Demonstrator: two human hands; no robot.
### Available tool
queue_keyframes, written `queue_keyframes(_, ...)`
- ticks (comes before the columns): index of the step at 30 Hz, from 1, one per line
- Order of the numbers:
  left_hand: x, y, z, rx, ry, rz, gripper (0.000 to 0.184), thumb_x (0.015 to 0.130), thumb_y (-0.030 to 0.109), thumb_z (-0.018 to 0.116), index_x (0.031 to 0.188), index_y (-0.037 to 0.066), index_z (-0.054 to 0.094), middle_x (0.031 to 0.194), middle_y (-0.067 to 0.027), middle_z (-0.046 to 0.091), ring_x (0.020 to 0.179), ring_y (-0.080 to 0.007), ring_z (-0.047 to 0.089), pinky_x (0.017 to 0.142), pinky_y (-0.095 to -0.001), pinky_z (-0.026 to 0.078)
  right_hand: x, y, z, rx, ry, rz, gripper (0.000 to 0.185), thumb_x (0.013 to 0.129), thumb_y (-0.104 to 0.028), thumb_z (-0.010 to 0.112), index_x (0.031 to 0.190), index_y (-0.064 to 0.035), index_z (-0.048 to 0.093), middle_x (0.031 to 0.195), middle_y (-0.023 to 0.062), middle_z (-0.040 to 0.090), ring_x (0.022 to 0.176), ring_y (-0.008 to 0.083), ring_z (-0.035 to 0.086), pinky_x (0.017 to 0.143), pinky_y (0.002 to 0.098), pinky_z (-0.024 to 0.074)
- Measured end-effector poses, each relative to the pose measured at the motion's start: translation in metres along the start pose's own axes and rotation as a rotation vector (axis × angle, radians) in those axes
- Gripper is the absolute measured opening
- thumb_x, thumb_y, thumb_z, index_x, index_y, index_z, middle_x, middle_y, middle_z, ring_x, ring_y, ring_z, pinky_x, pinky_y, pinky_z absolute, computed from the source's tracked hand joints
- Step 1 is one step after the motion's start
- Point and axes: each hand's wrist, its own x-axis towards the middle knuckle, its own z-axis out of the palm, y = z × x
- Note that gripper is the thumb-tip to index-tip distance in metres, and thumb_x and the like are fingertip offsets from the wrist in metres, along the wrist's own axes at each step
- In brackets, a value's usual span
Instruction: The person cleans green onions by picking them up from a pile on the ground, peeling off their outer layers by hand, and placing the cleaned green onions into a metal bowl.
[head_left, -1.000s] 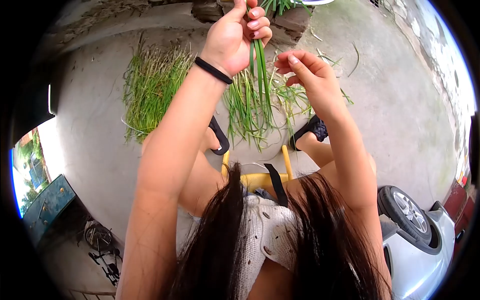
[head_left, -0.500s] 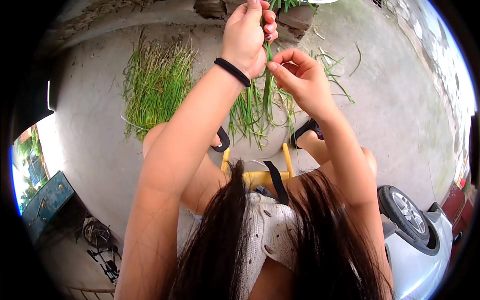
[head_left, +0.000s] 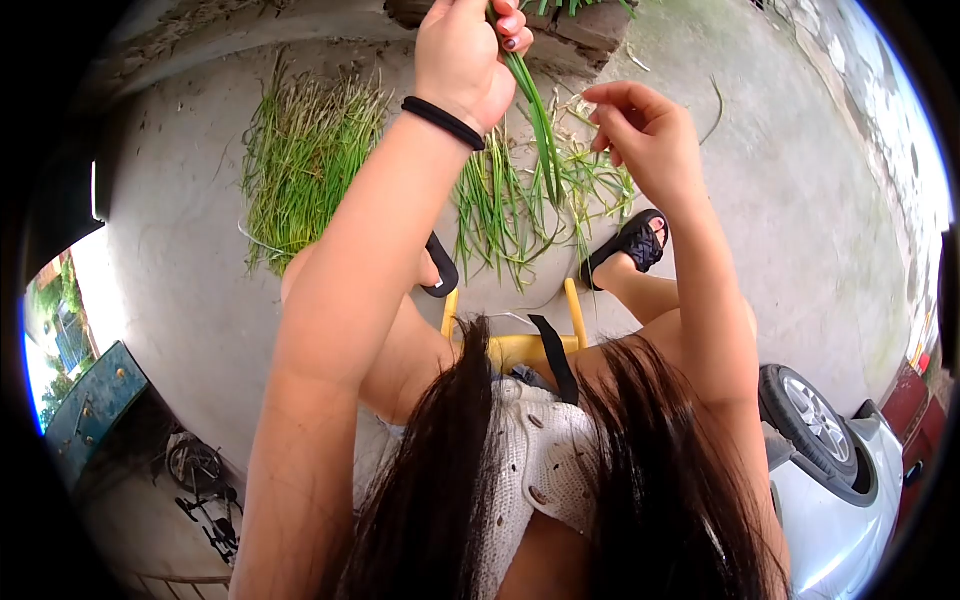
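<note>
Several leaves (head_left: 541, 120) are gripped by the left hand (head_left: 462, 65), right hand (head_left: 652, 132) loosely open (white mark (head_left: 438, 284) on sandal (head_left: 445, 264) unreadable).

Concrete yard (head_left: 790, 240), silver car (head_left: 850, 525), peeling wall (head_left: 868, 95)

Right hand (head_left: 650, 135) off leaves (head_left: 542, 125) it pinched half second ago, drawn out rightward. Left hand (head_left: 462, 65) shifted leftward. Leaves now slant, hung straighter before. Right sandal (head_left: 638, 242) more uncovered.

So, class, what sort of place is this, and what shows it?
Probably an outdoor yard: a grey concrete floor, a silver metal car at one side, and a rough, patchy whitish wall.
</note>
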Motion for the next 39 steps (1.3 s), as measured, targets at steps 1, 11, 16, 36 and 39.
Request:
queue_keyframes(1, 0.004, 0.006, -0.002, -0.049, 0.011, -0.018, 0.022, 0.095, 0.030, 0.042, 0.089, 0.010, 0.048, 0.067, 0.0009, 0.044, 0.054, -0.0090, 0.039, 0.050, -0.0227, 0.033, 0.005, 0.014, -0.007, -0.181, 0.086, -0.097, 0.019, 0.082, -0.003, 0.052, 0.097, -0.0037, 0.064, 0.077, 0.0086, 0.064, 0.060, 0.0138, 0.060, 0.057, 0.0272, 0.0477)
queue_keyframes(11, 0.025, 0.048, -0.028, -0.190, 0.108, 0.048, 0.023, 0.095, 0.031, 0.039, 0.086, 0.011, 0.048, 0.063, 0.0025, 0.041, 0.052, -0.0093, 0.037, 0.048, -0.0227, 0.032, -0.012, 0.017, 0.018, 0.364, -0.511, -0.003, 0.035, 0.096, -0.026, 0.039, 0.116, -0.0019, 0.054, 0.099, 0.0077, 0.062, 0.096, 0.0163, 0.054, 0.086, 0.0287, 0.0412)
queue_keyframes(16, 0.035, 0.082, -0.042, -0.154, 0.192, 0.195, 0.027, 0.096, 0.032, 0.037, 0.085, 0.011, 0.049, 0.062, 0.0021, 0.043, 0.050, -0.0095, 0.038, 0.046, -0.0226, 0.033, -0.013, 0.016, 0.012, 0.790, -0.755, 0.261, 0.034, 0.096, -0.023, 0.040, 0.116, -0.0004, 0.054, 0.079, -0.0006, 0.058, 0.072, 0.0093, 0.053, 0.063, 0.0223, 0.0432)
queue_keyframes(36, 0.038, 0.083, -0.031, 0.208, 0.152, -0.243, 0.028, 0.096, 0.025, 0.040, 0.110, 0.003, 0.051, 0.077, 0.0000, 0.046, 0.060, -0.0077, 0.039, 0.051, -0.0201, 0.034, 0.000, 0.027, -0.062, -0.930, 0.068, -0.185, 0.055, 0.079, -0.019, 0.064, 0.127, -0.0032, 0.041, 0.124, 0.0294, 0.044, 0.116, 0.0392, 0.044, 0.098, 0.0408, 0.0359)
queue_keyframes(39, 0.093, 0.064, 0.008, 0.544, -0.022, -0.358, 0.029, 0.097, 0.022, 0.039, 0.111, -0.001, 0.050, 0.087, -0.0047, 0.053, 0.068, -0.0100, 0.045, 0.057, -0.0212, 0.039, 0.001, 0.017, -0.078, -0.745, 0.081, -0.263, 0.046, 0.082, -0.020, 0.061, 0.122, -0.0012, 0.047, 0.116, 0.0228, 0.052, 0.108, 0.0355, 0.050, 0.092, 0.0401, 0.0405)
